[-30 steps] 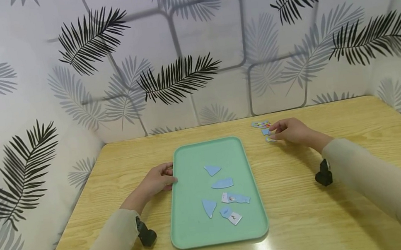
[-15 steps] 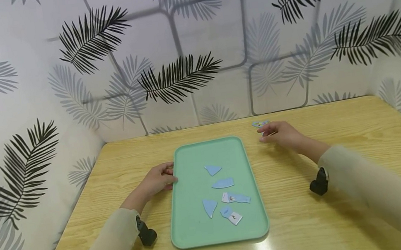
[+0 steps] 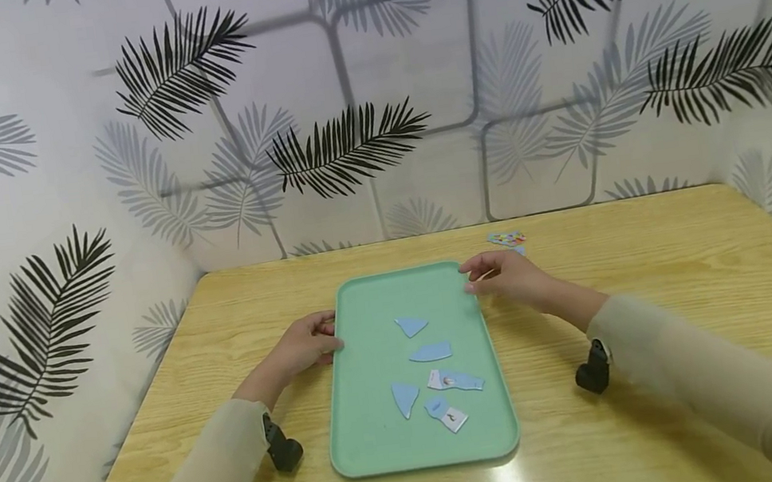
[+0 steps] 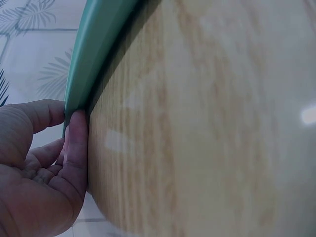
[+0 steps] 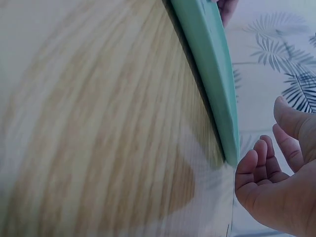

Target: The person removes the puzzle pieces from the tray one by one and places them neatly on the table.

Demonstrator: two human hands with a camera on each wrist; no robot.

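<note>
My left hand (image 3: pixel 304 351) grips the left rim of a green tray (image 3: pixel 368 452), thumb over the edge. The left wrist view shows fingers against the outer side of the tray's wall (image 4: pixel 94 54). My right hand (image 3: pixel 506 278) hovers at the tray's far right corner, fingers loosely bent, thumb apart. In the right wrist view nothing lies between the fingers (image 5: pixel 266 158) and the thumb. Several flat light-blue puzzle-like pieces lie spread on the tray: a wedge (image 3: pixel 412 326), a pointed one (image 3: pixel 432 352), a triangular one (image 3: pixel 405 398) and two printed ones, one long (image 3: pixel 455 379), one shorter (image 3: pixel 447 414).
Beyond my right hand, near the table's back edge, lies a multicoloured flat piece (image 3: pixel 507 239) with a blue piece (image 3: pixel 517 250) beside it, partly hidden by the hand. The wooden table (image 3: pixel 639 419) meets a leaf-patterned wall covering (image 3: pixel 416 189) at the back and left.
My right hand has moved left and nearer, from the small pieces at the back to the tray's far right corner. The left hand and the tray pieces stay put.
</note>
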